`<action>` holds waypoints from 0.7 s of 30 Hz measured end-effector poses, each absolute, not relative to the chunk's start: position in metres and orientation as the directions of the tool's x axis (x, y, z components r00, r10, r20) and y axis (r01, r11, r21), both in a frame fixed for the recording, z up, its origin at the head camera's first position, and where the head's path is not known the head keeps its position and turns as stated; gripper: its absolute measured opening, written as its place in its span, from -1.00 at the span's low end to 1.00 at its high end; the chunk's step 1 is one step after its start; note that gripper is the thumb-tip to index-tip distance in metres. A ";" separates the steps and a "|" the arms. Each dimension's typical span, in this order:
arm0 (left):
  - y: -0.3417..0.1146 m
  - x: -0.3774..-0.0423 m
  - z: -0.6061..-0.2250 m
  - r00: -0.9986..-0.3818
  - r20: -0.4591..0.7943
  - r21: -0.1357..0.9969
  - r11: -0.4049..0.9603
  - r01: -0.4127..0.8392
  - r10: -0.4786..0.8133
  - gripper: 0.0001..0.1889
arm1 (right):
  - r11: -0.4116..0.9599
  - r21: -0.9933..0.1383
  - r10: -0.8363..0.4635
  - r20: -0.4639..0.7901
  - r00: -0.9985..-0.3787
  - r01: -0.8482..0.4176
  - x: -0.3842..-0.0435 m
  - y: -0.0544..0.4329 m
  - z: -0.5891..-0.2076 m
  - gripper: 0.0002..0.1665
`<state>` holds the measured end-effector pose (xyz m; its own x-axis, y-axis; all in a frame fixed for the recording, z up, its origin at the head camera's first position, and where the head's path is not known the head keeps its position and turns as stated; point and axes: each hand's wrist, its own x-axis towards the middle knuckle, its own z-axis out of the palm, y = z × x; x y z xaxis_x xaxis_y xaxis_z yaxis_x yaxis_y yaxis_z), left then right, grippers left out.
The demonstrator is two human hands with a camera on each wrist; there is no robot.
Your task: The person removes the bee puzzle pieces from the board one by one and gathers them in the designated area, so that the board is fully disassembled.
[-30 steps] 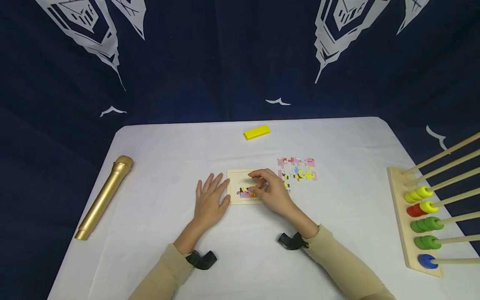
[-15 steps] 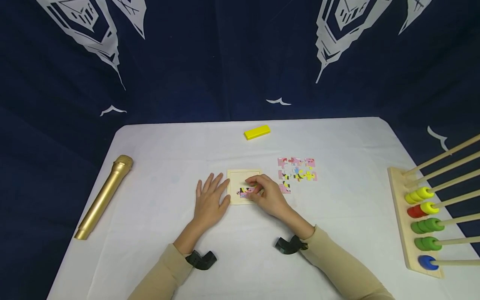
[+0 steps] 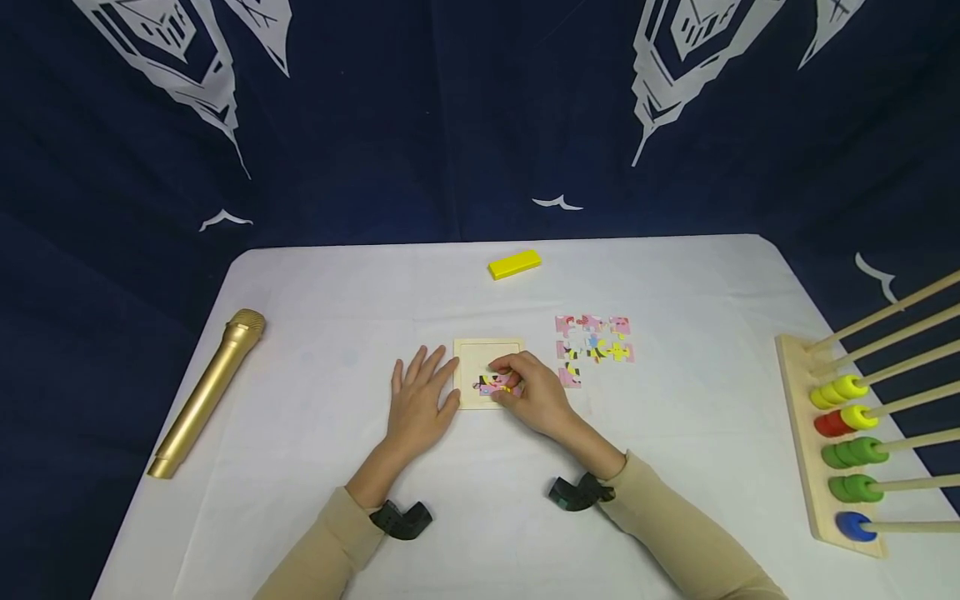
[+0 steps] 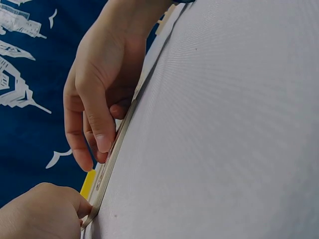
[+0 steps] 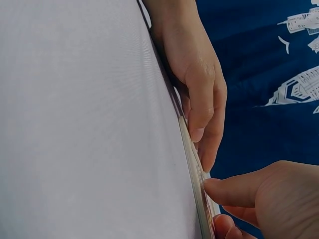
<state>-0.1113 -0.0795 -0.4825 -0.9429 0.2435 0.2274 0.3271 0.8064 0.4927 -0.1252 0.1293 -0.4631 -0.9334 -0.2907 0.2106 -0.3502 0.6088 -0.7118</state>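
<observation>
In the head view a shallow wooden puzzle tray (image 3: 468, 354) lies mid-table, with a few joined pink, yellow and black puzzle pieces (image 3: 489, 384) along its lower edge. My left hand (image 3: 422, 407) lies palm down with spread fingers, touching the tray's left border. Over the tray's lower right, my right hand (image 3: 537, 398) has curled fingers and thumb at a puzzle piece (image 3: 512, 389), partly hidden by the hand. In the right wrist view the thumb (image 5: 234, 191) is down at the tray surface. More loose puzzle pieces (image 3: 592, 350) lie right of the tray.
A yellow block (image 3: 514, 265) lies near the table's back edge. On the left is a gold microphone (image 3: 208, 392). A wooden peg stand (image 3: 798, 425) with coloured rings occupies the right side. Behind the white table (image 3: 345, 308) hangs a dark blue curtain (image 3: 435, 125).
My right hand has shifted slightly left and lower over the tray, uncovering a loose piece beside it. The puzzle piece at its fingers now sits by the joined ones. My left hand stays put.
</observation>
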 end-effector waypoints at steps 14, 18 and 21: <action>-0.079 -0.111 -0.483 -0.941 0.235 0.496 0.802 0.333 0.245 -0.50 | 0.671 -0.651 -0.324 0.175 -0.930 -0.356 -0.124 0.128 -0.460 -0.62; -0.079 -0.111 -0.482 -0.941 0.233 0.498 0.801 0.332 0.245 -0.50 | 0.684 -0.637 -0.340 0.153 -0.928 -0.355 -0.124 0.127 -0.458 -0.67; -0.079 -0.111 -0.482 -0.942 0.230 0.500 0.801 0.330 0.244 -0.51 | 0.687 -0.637 -0.337 0.146 -0.930 -0.349 -0.123 0.126 -0.458 -0.69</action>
<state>-0.1108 -0.0792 -0.4820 -0.9420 0.2444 0.2301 0.3299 0.8010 0.4996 -0.1231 0.1260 -0.4583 -0.9301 -0.3370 0.1461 -0.3490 0.6871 -0.6372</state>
